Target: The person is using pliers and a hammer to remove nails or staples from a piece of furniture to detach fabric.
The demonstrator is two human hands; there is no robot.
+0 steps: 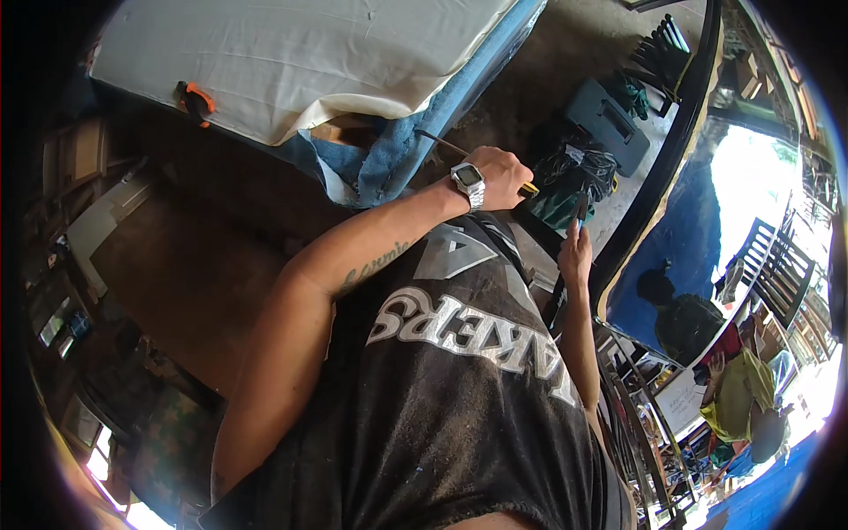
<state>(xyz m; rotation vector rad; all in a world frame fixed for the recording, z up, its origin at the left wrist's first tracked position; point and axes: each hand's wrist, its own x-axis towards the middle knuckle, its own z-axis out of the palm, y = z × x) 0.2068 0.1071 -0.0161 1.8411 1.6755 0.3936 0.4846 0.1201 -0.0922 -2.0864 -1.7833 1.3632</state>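
Cream cushion [291, 53] w/ blue fabric [389, 150] edging at top, orange clamp [196, 102] on its lower-left edge. Dark toolbox [605, 119] on floor upper right, black plastic bag [579, 168] just beside it. Dark curved frame [680, 132] runs down the right. Slatted chair [777, 265] far right. Shelves [62, 291] w/ clutter at left.

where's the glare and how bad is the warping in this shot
Head view: daylight blows out to white at the right, above the glossy blue panel, and at the lower left corner; the cream sheet is evenly lit; the black frame bows with fisheye curve; the left edge falls into dark vignette.
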